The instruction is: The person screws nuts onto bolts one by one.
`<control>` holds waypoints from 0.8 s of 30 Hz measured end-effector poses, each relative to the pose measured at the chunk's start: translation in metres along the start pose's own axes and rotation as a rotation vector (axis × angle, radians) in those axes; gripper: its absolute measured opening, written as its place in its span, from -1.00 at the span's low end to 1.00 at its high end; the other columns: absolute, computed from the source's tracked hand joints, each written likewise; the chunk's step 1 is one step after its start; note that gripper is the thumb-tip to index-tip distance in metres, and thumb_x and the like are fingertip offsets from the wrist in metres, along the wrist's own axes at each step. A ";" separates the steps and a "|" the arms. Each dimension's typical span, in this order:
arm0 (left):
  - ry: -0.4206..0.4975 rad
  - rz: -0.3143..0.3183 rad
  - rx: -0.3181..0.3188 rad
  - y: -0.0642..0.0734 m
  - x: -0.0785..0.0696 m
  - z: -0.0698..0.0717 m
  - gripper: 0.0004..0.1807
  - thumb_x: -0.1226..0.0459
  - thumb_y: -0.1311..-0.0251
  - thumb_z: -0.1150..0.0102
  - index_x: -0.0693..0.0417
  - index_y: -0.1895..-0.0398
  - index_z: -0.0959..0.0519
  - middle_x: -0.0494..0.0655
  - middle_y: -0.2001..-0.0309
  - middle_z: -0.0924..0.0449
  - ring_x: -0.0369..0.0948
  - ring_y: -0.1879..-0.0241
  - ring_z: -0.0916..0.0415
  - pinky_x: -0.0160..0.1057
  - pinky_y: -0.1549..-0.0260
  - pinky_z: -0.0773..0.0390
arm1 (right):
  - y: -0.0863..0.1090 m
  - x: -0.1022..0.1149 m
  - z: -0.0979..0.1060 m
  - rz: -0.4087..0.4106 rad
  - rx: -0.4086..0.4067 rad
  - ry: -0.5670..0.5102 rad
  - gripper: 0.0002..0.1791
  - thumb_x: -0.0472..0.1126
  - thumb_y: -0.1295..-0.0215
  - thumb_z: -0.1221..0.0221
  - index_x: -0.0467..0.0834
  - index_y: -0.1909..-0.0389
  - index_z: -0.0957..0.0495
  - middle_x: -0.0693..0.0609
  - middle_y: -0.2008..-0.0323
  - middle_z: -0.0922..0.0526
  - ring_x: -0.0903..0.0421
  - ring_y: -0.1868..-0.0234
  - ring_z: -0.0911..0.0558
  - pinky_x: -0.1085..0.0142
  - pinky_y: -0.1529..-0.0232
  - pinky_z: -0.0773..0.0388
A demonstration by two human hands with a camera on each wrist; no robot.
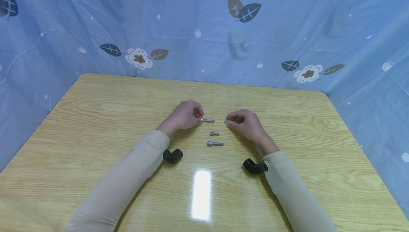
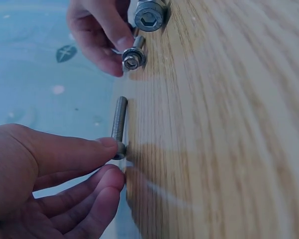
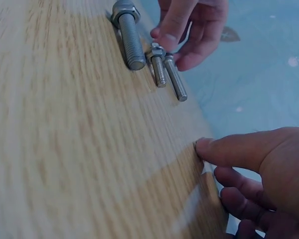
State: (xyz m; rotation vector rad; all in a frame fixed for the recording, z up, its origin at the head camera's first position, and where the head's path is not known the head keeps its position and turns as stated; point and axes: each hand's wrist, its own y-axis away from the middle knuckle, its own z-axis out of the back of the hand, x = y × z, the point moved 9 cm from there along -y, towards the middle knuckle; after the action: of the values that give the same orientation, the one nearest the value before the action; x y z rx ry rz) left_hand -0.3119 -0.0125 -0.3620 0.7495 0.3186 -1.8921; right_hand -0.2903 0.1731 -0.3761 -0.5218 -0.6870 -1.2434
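Note:
My left hand (image 1: 187, 114) pinches the head end of a slim metal bolt (image 1: 209, 120) between thumb and fingertips. The bolt lies along the tabletop, its threaded end pointing right, as the left wrist view shows of its shank (image 2: 120, 117). Across a short gap, my right hand (image 1: 248, 123) holds a small nut (image 1: 226, 122) at its fingertips; the thumb hides most of it in the right wrist view. Nearer to me lie a short bolt (image 1: 214, 133) with a nut by its head and a thicker bolt (image 3: 131, 42), also with a nut near its head.
The wooden table (image 1: 96, 136) reaches back to a blue patterned curtain (image 1: 191, 19). Black curved pieces sit at both wrists, one at the left cuff (image 1: 173, 156) and one at the right cuff (image 1: 255, 166). A bright reflection shows on the wood in front.

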 end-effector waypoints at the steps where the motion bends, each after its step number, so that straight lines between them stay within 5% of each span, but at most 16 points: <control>1: -0.001 0.004 0.001 -0.001 0.000 0.000 -0.87 0.36 -0.12 -0.32 0.12 0.25 -0.63 -0.07 0.30 -0.63 -0.14 0.24 -0.53 -0.16 0.10 -0.51 | 0.000 0.000 0.000 -0.003 -0.001 -0.003 -0.75 -0.24 -0.22 -0.30 -0.14 0.07 -0.67 -0.10 0.13 -0.62 0.04 0.25 -0.48 0.23 0.24 -0.45; 24: -0.007 -0.020 -0.016 -0.001 0.000 -0.003 -0.96 0.35 -0.16 -0.29 0.10 0.32 -0.65 -0.08 0.32 -0.66 -0.16 0.30 -0.55 -0.19 0.20 -0.54 | 0.000 -0.001 -0.002 0.009 -0.040 0.043 -0.84 -0.20 -0.23 -0.30 -0.11 0.19 -0.70 -0.04 0.28 -0.60 0.07 0.34 -0.44 0.25 0.30 -0.41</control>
State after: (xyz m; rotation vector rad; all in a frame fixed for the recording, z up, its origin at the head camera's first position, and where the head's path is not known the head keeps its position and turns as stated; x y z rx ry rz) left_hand -0.3120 -0.0108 -0.3642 0.7315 0.3374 -1.9081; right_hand -0.2902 0.1722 -0.3785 -0.5298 -0.6239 -1.2583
